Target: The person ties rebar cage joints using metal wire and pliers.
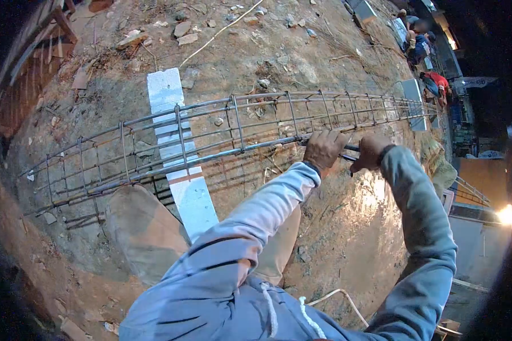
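A long rebar cage (242,149) of straight bars and square stirrups stretches across the view, rising toward the right. My left hand (324,150) is closed at its near bar, fingers curled over the steel. Just right of it, my right hand (372,152) is closed around the dark handles of pincers (350,153). The jaws of the pincers are hidden behind my left hand. Beneath the cage on the left lies a pale block (190,196), and another pale block (413,102) supports the far end.
My knees (145,227) are close under the cage. Stones (185,34) and a thin cable (227,27) lie on the dirt. Several people work at the far right, one in a red shirt (436,82). A bright lamp (508,215) shines at right. Wooden steps (34,57) stand at upper left.
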A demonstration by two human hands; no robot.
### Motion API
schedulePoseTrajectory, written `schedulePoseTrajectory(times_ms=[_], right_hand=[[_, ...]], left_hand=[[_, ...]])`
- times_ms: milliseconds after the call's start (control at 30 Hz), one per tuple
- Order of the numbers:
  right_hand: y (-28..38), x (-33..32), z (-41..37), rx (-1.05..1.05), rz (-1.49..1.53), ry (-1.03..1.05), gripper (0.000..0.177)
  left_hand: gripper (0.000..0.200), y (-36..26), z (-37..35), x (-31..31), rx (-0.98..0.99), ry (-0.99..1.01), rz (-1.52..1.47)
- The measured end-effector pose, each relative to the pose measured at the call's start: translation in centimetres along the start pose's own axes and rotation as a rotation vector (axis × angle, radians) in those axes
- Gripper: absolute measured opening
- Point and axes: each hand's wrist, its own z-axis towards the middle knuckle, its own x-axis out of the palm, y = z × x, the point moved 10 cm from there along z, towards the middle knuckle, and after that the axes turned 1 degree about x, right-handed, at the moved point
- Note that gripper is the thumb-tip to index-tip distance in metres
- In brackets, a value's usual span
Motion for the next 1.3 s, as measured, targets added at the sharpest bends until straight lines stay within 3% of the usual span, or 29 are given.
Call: schedulePoseTrajectory(times_ms=[67, 133, 200, 333, 400, 467, 533, 600, 667, 700, 767, 867, 900, 933, 1000, 1067, 1133, 1200, 1267, 1300], right_hand=[[3.1, -3.8, -3.7, -0.237, -0.496, -0.924, 0.036], [4.0, -2.5, -5.7, -0.207, -0.688, -1.22, 0.033], [4.1, -1.5, -7.4, -0.255, -0.726, -1.513, 0.032], [3.0, -0.8, -6.1, -0.261, -0.576, -1.573, 0.033], [1.6, -1.3, -3.4, -0.237, -0.397, -1.402, 0.032], [1.4, -1.5, -2.9, -0.233, -0.427, -1.391, 0.029], [1.8, -2.1, -2.7, -0.279, -0.419, -1.281, 0.026], [2.3, -2.8, -3.0, -0.28, -0.425, -1.227, 0.024], [1.7, -3.0, -1.8, -0.229, -0.308, -1.032, 0.022], [2.0, -3.4, -2.5, -0.229, -0.309, -1.037, 0.022], [1.5, -2.2, -1.4, -0.178, -0.224, -0.746, 0.021], [-0.1, -0.7, 2.2, -0.24, -0.15, -0.804, 0.024], [1.4, 0.3, 2.2, -0.325, -0.169, -0.552, 0.031], [1.8, -0.2, 1.3, -0.337, -0.168, -0.554, 0.031], [-0.4, 1.9, 1.9, -0.1, 0.183, -0.174, 0.037], [-0.7, 2.1, 0.9, -0.115, 0.191, -0.213, 0.031], [0.2, -0.7, -4.3, -0.306, -0.138, -0.884, 0.038], [-2.0, 1.2, -4.0, -0.223, -0.115, -0.844, 0.046], [-2.5, 3.1, -4.9, -0.231, -0.214, -1.045, 0.044], [-3.2, 3.7, -5.3, -0.216, -0.095, -1.031, 0.04]], left_hand=[[0.026, -0.3, 0.7, -0.9, 0.016, -0.037, -0.001], [0.026, -0.2, 1.2, -0.4, 0.006, 0.012, -0.158], [0.032, 0.0, 1.5, 0.4, -0.084, 0.092, -0.089], [0.034, 0.1, 1.3, 1.1, -0.038, 0.174, -0.081], [0.036, 0.0, 1.5, 1.7, -0.048, 0.262, -0.091], [0.041, -0.3, 0.8, 2.3, -0.093, 0.378, -0.126], [0.043, -0.6, 0.3, 0.2, -0.135, 0.123, -0.062], [0.044, -1.2, -0.4, 1.1, -0.165, 0.173, -0.049], [0.043, -1.9, -0.7, -0.3, -0.164, 0.017, -0.068], [0.034, -2.0, -0.3, -1.0, -0.15, -0.012, -0.054], [0.029, -1.3, -0.3, 0.4, -0.127, 0.023, -0.095], [0.021, -1.2, 0.2, 0.2, -0.046, 0.02, -0.092], [0.02, -1.8, 0.6, 1.0, -0.003, 0.238, -0.039], [0.019, -2.0, 0.3, 2.3, 0.037, 0.457, 0.015], [0.019, -1.1, 0.8, 3.5, 0.046, 0.511, -0.013], [0.019, -1.6, 1.2, 3.1, 0.047, 0.687, -0.018], [0.02, -1.4, 1.0, 4.0, 0.081, 0.727, -0.068], [0.018, -1.7, 0.8, 4.7, 0.099, 0.728, 0.014], [0.018, -2.6, 0.0, 5.1, 0.202, 0.723, 0.011], [0.019, -2.7, -0.4, 4.7, 0.21, 0.688, 0.068]])
